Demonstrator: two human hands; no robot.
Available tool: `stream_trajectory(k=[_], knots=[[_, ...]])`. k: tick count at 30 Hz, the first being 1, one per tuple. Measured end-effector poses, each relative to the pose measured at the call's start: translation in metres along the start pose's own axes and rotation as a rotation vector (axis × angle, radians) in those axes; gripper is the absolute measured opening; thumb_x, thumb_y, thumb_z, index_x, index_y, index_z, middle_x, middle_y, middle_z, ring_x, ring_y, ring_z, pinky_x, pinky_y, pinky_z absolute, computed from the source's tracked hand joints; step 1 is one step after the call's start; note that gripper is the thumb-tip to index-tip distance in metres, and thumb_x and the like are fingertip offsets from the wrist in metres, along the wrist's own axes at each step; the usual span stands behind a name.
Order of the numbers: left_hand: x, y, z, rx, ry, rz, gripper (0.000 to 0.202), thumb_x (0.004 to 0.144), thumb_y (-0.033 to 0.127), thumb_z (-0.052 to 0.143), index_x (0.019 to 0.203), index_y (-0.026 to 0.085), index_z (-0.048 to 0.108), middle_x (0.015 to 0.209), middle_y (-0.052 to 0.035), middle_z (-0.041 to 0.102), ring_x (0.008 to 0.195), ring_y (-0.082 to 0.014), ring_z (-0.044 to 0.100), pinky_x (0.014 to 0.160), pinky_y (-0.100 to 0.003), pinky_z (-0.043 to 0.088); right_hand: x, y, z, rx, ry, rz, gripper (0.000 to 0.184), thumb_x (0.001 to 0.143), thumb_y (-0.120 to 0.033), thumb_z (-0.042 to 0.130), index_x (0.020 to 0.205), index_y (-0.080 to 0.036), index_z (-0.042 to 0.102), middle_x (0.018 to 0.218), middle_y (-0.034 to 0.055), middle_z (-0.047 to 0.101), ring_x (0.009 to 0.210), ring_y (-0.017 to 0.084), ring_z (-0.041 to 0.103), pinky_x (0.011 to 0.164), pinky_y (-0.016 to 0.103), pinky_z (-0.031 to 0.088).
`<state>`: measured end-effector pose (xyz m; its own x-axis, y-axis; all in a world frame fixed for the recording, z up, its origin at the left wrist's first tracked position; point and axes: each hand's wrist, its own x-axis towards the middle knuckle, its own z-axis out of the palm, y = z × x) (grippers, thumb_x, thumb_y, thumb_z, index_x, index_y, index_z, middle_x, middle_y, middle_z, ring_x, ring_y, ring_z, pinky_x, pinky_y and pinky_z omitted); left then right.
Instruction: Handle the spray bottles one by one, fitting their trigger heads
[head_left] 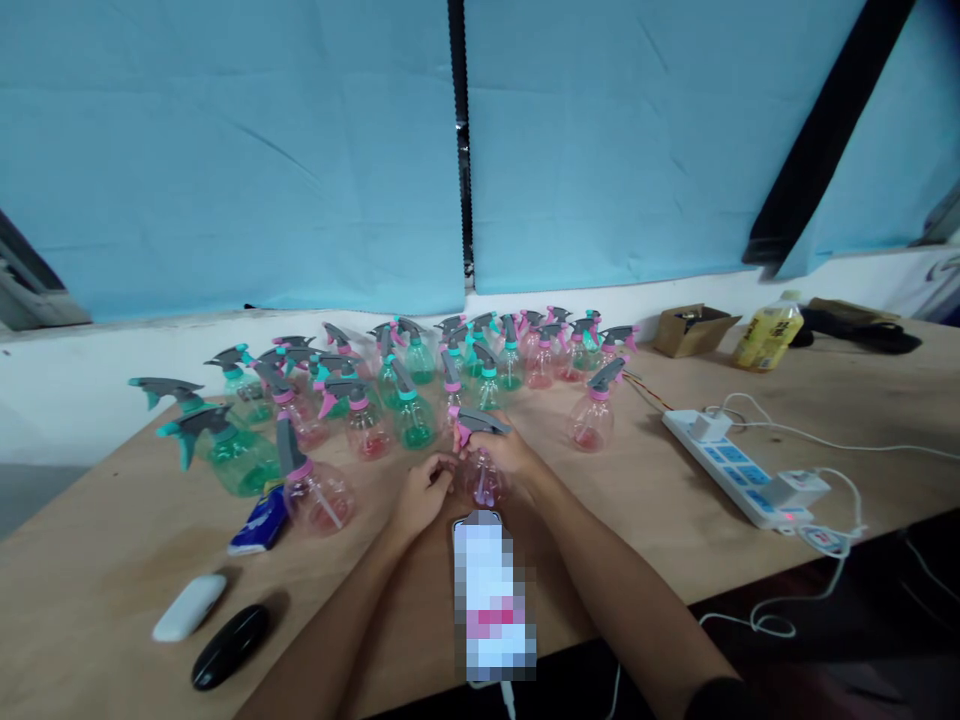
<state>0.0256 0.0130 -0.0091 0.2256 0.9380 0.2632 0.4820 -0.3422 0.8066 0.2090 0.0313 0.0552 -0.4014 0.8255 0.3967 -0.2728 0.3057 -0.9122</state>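
Note:
A clear pink spray bottle (484, 478) with a grey and pink trigger head stands upright in the middle of the table. My right hand (506, 450) is closed around its neck, just under the trigger head. To the left of this bottle is my left hand (426, 492), its fingers loosely curled with a gap at the thumb. I see nothing in it; its fingertips are close to the bottle's side, and whether they touch cannot be made out. Directly in front of the bottle lies a phone (487, 590) with a lit, blurred screen and a cable plugged in.
Several green and pink spray bottles (412, 420) crowd the table behind my hands. At left lie a blue packet (259, 520), a white case (189, 607) and a black oval object (231, 646). Rightward are a power strip (724, 470), a cardboard box (690, 332) and a yellow-labelled bottle (768, 335).

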Motion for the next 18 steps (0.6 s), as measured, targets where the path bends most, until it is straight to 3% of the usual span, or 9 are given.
stream_trajectory(k=[8,14,18], knots=[[-0.001,0.004,-0.001,0.021,-0.009,-0.022,0.023,0.087,0.023,0.046,0.097,0.019,0.066,0.066,0.0016,0.063,0.066,-0.0167,0.061,0.069,-0.027,0.044,0.001,0.015,-0.004,-0.014,0.043,0.06,0.03,0.064,-0.019,0.053,0.087,-0.019,0.073,0.064,-0.0008,0.065,0.06,0.015,0.06,0.056,0.024,0.045],[-0.001,0.004,0.0,-0.012,-0.007,-0.023,0.023,0.088,0.025,0.046,0.098,0.018,0.065,0.067,0.0015,0.062,0.066,-0.0168,0.061,0.068,-0.027,0.044,0.001,0.012,-0.002,0.031,0.014,-0.038,0.019,0.064,-0.015,0.052,0.072,-0.02,0.069,0.065,-0.0011,0.064,0.061,0.015,0.06,0.057,0.024,0.045],[-0.001,0.002,0.0,0.003,-0.012,-0.023,0.023,0.088,0.025,0.047,0.098,0.019,0.066,0.067,0.0014,0.062,0.066,-0.0166,0.061,0.068,-0.027,0.044,0.001,0.013,-0.004,-0.033,0.033,-0.038,0.022,0.066,-0.014,0.052,0.077,-0.02,0.07,0.067,-0.0012,0.065,0.06,0.014,0.06,0.058,0.025,0.046]])
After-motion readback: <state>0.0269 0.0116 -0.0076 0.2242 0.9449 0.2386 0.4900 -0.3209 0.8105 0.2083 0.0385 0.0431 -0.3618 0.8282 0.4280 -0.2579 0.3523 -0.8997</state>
